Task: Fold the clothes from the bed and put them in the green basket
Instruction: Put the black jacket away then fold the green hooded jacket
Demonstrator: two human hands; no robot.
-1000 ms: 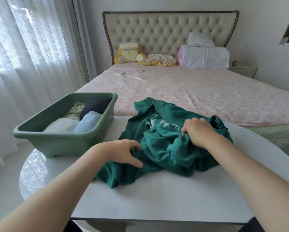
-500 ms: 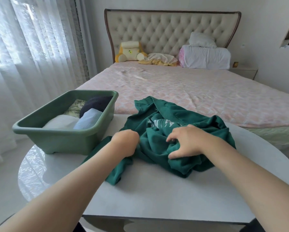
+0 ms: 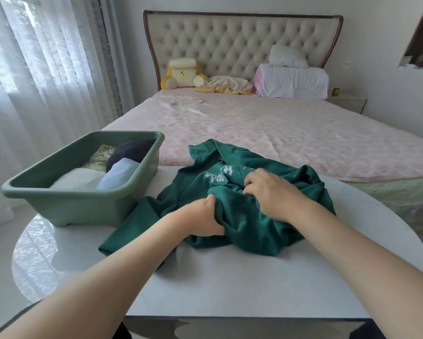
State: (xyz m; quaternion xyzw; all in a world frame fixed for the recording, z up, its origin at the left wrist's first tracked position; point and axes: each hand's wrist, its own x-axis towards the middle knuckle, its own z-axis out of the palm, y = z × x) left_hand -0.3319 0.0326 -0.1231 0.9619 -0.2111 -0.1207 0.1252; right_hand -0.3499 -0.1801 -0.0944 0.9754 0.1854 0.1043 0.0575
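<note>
"What sort of place was it?"

"A bedroom in someone's home. Straight beyond the right hand [image 3: 271, 194] stood a wide bed [image 3: 291, 133] with a pink cover and a tufted headboard [image 3: 230, 40]."

"What else showed it?"

"White pillows [image 3: 293, 81] lay far beyond that hand, and a yellow plush toy [image 3: 181, 74] far beyond the left hand [image 3: 203, 218]. Sheer curtains [image 3: 34, 69] hung well off to its left. A green basket [image 3: 83, 201] of folded clothes [image 3: 117, 174] sat near its left on a white table [image 3: 230, 277]. Both hands gripped a green sweatshirt [image 3: 249, 228]."
</note>
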